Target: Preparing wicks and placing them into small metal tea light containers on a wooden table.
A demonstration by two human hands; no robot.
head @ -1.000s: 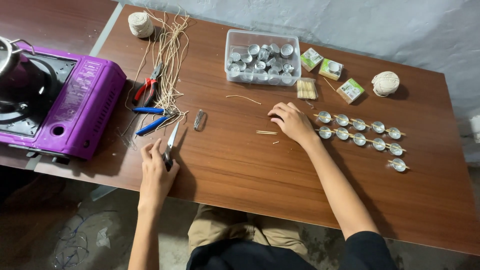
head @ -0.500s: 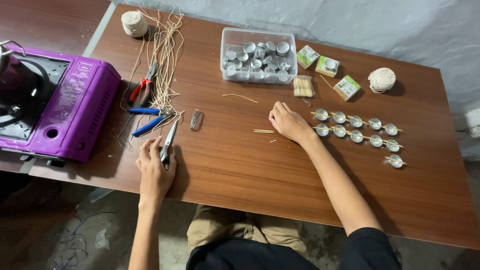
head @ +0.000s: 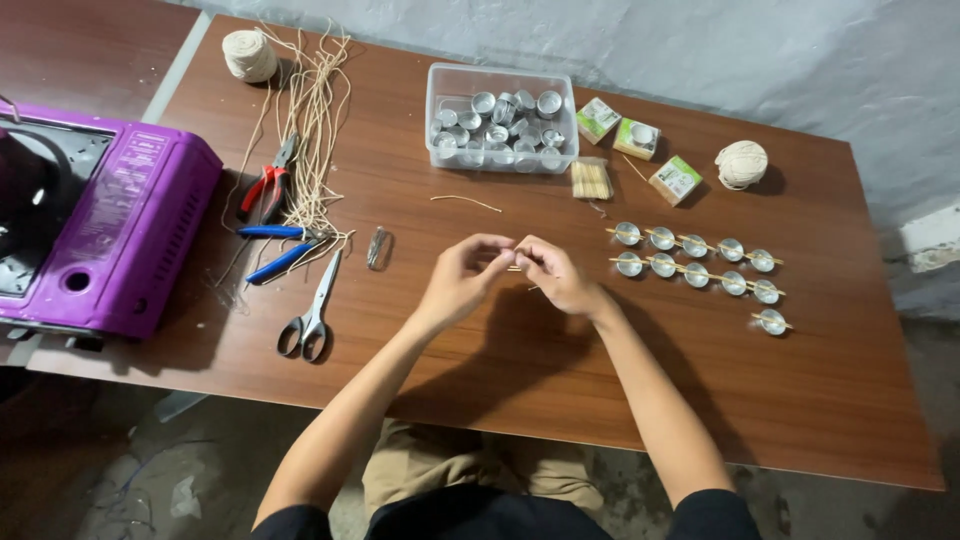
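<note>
My left hand [head: 462,277] and my right hand [head: 556,276] meet fingertip to fingertip over the middle of the brown table [head: 480,380]. Both pinch a short thin pale stick [head: 514,268], mostly hidden by the fingers. The scissors [head: 311,310] lie flat on the table to the left, away from both hands. Right of my hands, two rows of small metal cups [head: 695,258] lie with sticks across them.
A purple portable stove [head: 95,225] fills the left edge. Red pliers [head: 264,184], blue-handled pliers [head: 274,246], twine strands [head: 315,110] and a twine ball [head: 248,52] lie at back left. A clear box of metal cups [head: 500,120], small boxes [head: 637,137], a stick bundle [head: 590,180] and another twine ball [head: 742,163] sit behind.
My left hand let go of the scissors, which now lie on the table, and moved right. Both hands came together at the table's middle around the thin stick.
</note>
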